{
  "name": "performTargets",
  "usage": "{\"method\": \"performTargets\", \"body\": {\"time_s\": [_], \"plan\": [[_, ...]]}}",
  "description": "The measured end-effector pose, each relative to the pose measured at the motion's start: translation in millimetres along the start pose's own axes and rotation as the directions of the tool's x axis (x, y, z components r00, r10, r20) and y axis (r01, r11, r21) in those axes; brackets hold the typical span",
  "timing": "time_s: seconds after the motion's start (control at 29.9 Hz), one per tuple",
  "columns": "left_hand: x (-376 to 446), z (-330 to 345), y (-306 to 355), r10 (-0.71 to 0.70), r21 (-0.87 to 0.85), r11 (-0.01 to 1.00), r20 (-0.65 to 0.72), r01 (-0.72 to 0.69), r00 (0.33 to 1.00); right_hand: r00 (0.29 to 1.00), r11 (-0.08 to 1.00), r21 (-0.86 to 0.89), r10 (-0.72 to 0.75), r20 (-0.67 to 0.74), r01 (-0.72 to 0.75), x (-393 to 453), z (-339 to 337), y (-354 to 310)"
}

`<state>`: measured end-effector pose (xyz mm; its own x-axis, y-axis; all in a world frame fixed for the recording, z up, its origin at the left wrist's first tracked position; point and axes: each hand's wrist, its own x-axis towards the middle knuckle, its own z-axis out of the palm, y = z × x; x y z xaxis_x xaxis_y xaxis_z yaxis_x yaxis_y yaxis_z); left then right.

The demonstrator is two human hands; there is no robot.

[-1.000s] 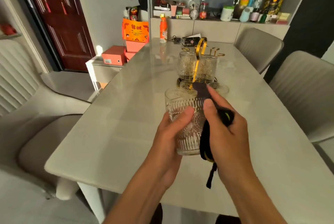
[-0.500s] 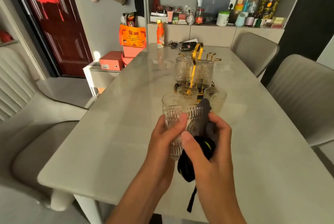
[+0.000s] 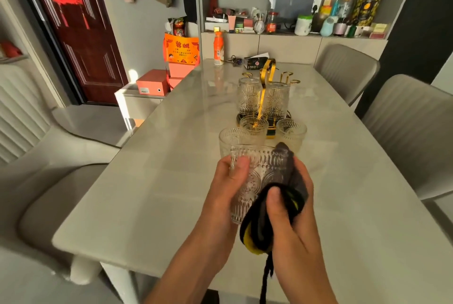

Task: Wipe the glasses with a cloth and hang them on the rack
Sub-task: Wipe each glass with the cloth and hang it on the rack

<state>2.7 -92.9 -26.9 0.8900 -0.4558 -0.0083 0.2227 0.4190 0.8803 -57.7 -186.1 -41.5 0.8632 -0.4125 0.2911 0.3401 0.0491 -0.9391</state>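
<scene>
My left hand (image 3: 224,196) grips a clear embossed glass (image 3: 255,176) upright above the table. My right hand (image 3: 291,215) presses a dark cloth with yellow trim (image 3: 274,208) against the glass's right side, part of it tucked over the rim. Behind stand three loose glasses on the table: one (image 3: 231,138) at left, one (image 3: 253,126) in the middle, one (image 3: 291,132) at right. The gold rack (image 3: 267,75) on a dark base holds two glasses upside down (image 3: 248,96) (image 3: 277,99).
The pale table (image 3: 147,181) has an orange bottle (image 3: 218,48) and a small dark box (image 3: 255,63) at its far end. Grey chairs stand at the right (image 3: 411,132) and left (image 3: 44,193). A cluttered shelf (image 3: 294,24) runs along the back wall.
The glass and both hands have come lower and nearer to me. My right hand has shifted from the rim down the glass's side, the cloth bunched under its thumb.
</scene>
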Motion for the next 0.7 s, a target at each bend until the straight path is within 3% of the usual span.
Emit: {"method": "performTargets", "body": {"time_s": [0.1, 0.23, 0.43, 0.57, 0.7], "plan": [[-5.4, 5.5, -4.7, 0.05, 0.044, 0.998, 0.014, -0.05, 0.999, 1.0, 1.0, -0.011, 0.005, -0.012, -0.005, 8.8, -1.9, -13.2], [-4.8, 13.2, -4.5, 0.111, 0.014, 0.994, -0.061, -0.11, 0.992, 0.981, 0.965, 0.197, 0.187, -0.058, -0.173, 9.8, -3.3, -19.0], [-10.4, 15.6, -11.9, 0.092, 0.001, 0.996, -0.124, -0.093, 0.988, 0.988, 0.996, -0.045, -0.076, -0.136, 0.07, 4.3, -0.4, -13.8], [-14.8, 18.9, -11.9, 0.055, -0.017, 0.998, -0.042, -0.056, 0.998, 0.994, 0.99, 0.119, 0.079, -0.072, -0.07, 18.4, -11.8, -20.2], [-15.3, 21.3, -16.7, 0.012, 0.019, 1.0, -0.081, -0.01, 0.997, 0.993, 0.999, -0.009, 0.031, -0.113, -0.032, -7.2, -6.9, -11.0]]}}
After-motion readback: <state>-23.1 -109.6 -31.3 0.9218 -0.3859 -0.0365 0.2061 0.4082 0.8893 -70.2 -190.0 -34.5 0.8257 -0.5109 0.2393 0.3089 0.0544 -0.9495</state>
